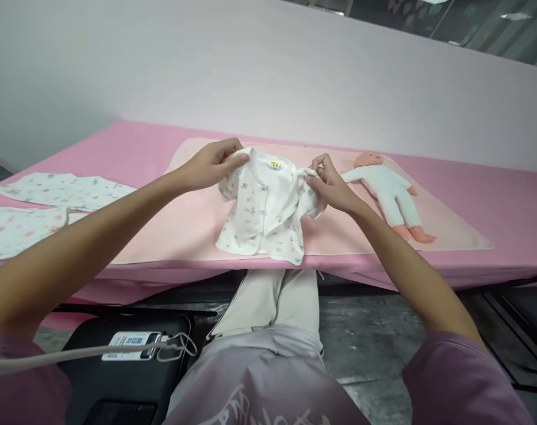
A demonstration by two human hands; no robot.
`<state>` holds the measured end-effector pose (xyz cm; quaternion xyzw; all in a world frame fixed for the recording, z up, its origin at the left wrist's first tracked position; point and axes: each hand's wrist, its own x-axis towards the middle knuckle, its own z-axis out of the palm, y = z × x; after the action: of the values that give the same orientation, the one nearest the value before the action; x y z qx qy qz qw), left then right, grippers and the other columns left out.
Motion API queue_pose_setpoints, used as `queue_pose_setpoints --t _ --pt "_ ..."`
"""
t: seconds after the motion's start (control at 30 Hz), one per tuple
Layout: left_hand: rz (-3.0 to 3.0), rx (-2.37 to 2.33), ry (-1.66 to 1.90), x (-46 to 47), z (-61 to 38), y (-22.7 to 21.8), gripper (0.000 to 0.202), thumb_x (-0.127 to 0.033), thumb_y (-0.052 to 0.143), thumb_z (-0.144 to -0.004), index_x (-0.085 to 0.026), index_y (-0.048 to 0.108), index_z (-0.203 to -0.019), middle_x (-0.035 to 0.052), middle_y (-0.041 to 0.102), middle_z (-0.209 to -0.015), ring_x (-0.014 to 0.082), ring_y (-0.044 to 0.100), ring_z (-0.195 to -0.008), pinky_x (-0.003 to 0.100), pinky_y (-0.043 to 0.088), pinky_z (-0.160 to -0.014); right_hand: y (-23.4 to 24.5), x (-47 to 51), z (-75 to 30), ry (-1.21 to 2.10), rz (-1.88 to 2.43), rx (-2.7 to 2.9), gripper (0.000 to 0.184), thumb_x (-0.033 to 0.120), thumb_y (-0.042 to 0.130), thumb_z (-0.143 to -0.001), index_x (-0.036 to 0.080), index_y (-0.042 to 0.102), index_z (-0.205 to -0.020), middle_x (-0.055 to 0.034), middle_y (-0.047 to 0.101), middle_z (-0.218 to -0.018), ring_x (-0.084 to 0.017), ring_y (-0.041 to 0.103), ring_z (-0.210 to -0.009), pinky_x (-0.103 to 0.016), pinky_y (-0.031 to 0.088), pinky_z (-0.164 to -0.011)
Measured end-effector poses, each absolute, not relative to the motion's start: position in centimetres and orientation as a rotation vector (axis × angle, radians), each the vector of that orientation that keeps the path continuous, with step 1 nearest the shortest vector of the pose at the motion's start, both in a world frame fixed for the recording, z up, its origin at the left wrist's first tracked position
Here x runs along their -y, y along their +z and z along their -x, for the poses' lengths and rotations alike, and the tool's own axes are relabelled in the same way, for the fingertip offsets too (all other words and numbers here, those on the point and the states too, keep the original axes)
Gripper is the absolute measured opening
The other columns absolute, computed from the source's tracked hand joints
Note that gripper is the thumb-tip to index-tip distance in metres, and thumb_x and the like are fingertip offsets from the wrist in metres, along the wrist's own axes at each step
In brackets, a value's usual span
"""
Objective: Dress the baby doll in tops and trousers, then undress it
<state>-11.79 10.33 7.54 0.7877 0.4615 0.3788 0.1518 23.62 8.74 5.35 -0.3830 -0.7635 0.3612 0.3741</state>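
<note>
A small white baby shirt (263, 212) with a pastel print and a row of front buttons lies on a light pink mat (188, 218). Its hem reaches the mat's near edge. My left hand (210, 164) pinches the shirt's left shoulder, fingers closed on the cloth. My right hand (328, 183) pinches the right shoulder and sleeve the same way. The top of the shirt is lifted a little between the two hands. A baby doll (390, 192) in a white suit lies face up on the mat, to the right of my right hand.
The mat lies on a table covered in a darker pink cloth (494, 206). Two more printed baby garments (51, 203) lie flat at the left. A pale wall stands behind. Below the table edge are my legs and a black case (117, 378) with a phone-like device and cable.
</note>
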Motion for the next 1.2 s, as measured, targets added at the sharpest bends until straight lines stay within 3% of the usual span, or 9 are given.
queue_pose_setpoints --t 0.17,0.27,0.37,0.53,0.7,0.8,0.93,1.07,1.2 --pt "-2.494 -1.341 1.148 -5.5 10.1 12.4 0.028 -0.048 0.065 -0.107 -0.021 0.071 -0.101 0.0029 0.068 -0.082 0.0166 0.056 -0.072 0.032 0.044 -0.069 8.9 -6.5 -23.4 0.886 0.921 1.934 0.042 0.046 0.07 -0.092 0.03 0.051 -0.126 -0.0009 0.063 -0.098 -0.019 0.059 -0.078 -0.032 0.051 -0.066" --pt "-2.568 -1.345 1.29 -2.3 9.4 14.9 0.029 -0.046 0.065 -0.11 -0.018 0.071 -0.104 0.0022 0.066 -0.086 0.013 0.052 -0.075 0.029 0.042 -0.075 11.4 -4.3 -23.9 0.696 0.885 2.027 0.03 0.042 0.065 -0.096 0.027 0.063 -0.121 -0.0022 0.064 -0.095 -0.021 0.063 -0.087 -0.035 0.054 -0.074" --pt "-2.597 -1.331 1.298 -0.3 8.8 16.1 0.031 -0.045 0.063 -0.115 -0.016 0.069 -0.107 0.0011 0.062 -0.087 0.0114 0.053 -0.078 0.029 0.042 -0.08 13.1 -1.9 -23.9 0.548 0.847 2.188 0.026 0.044 0.073 -0.094 0.024 0.069 -0.11 -0.0037 0.068 -0.1 -0.023 0.065 -0.096 -0.036 0.055 -0.079" --pt "-2.59 -1.354 1.28 0.7 8.4 16.0 0.029 -0.045 0.062 -0.116 -0.018 0.067 -0.106 0.0003 0.058 -0.084 0.0129 0.056 -0.079 0.031 0.044 -0.083 14.0 0.5 -23.7 0.351 0.817 2.192 0.037 0.056 0.085 -0.092 0.022 0.071 -0.099 -0.0024 0.068 -0.096 -0.021 0.065 -0.094 -0.034 0.053 -0.079" --pt "-2.524 -1.333 1.268 1.3 8.6 15.3 0.033 -0.053 0.063 -0.112 -0.022 0.064 -0.101 0.0014 0.059 -0.08 0.0169 0.056 -0.081 0.033 0.045 -0.079 14.3 1.2 -23.5 0.27 0.816 2.102 0.052 0.075 0.07 -0.102 0.024 0.067 -0.096 -0.0025 0.065 -0.092 -0.022 0.066 -0.098 -0.036 0.056 -0.085" --pt "-2.438 -1.327 1.258 1.4 8.8 14.6 0.035 -0.057 0.061 -0.111 -0.023 0.062 -0.099 0.0017 0.06 -0.078 0.0197 0.059 -0.088 0.033 0.046 -0.08 14.1 1.0 -22.9 0.136 0.834 2.021 0.052 0.076 0.067 -0.105 0.024 0.067 -0.098 -0.0043 0.065 -0.095 -0.024 0.065 -0.103 -0.04 0.058 -0.091" --pt "-2.428 -1.327 1.3 0.9 8.9 13.9 0.033 -0.054 0.061 -0.11 -0.023 0.062 -0.098 0.0003 0.061 -0.078 0.0168 0.056 -0.082 0.031 0.044 -0.073 13.3 0.5 -21.5 0.059 0.852 1.903 0.051 0.074 0.049 -0.114 0.026 0.069 -0.113 -0.0067 0.068 -0.108 -0.025 0.066 -0.106 -0.043 0.058 -0.096" --pt "-2.455 -1.285 1.302 0.0 8.9 13.2 0.026 -0.046 0.064 -0.106 -0.022 0.066 -0.098 0.0017 0.066 -0.082 0.0156 0.056 -0.074 0.032 0.043 -0.069 12.7 0.2 -20.4 0.105 0.891 1.934 0.056 0.073 0.036 -0.118 0.028 0.069 -0.119 -0.0037 0.062 -0.093 -0.022 0.064 -0.089 -0.04 0.056 -0.087" --pt "-2.472 -1.301 1.289 -0.5 9.3 12.4 0.03 -0.05 0.061 -0.106 -0.021 0.069 -0.099 0.0037 0.069 -0.084 0.0182 0.061 -0.076 0.034 0.046 -0.071 11.9 0.1 -20.4 0.189 0.954 2.037 0.057 0.073 0.038 -0.118 0.026 0.07 -0.115 -0.0033 0.063 -0.088 -0.021 0.063 -0.083 -0.039 0.054 -0.084"
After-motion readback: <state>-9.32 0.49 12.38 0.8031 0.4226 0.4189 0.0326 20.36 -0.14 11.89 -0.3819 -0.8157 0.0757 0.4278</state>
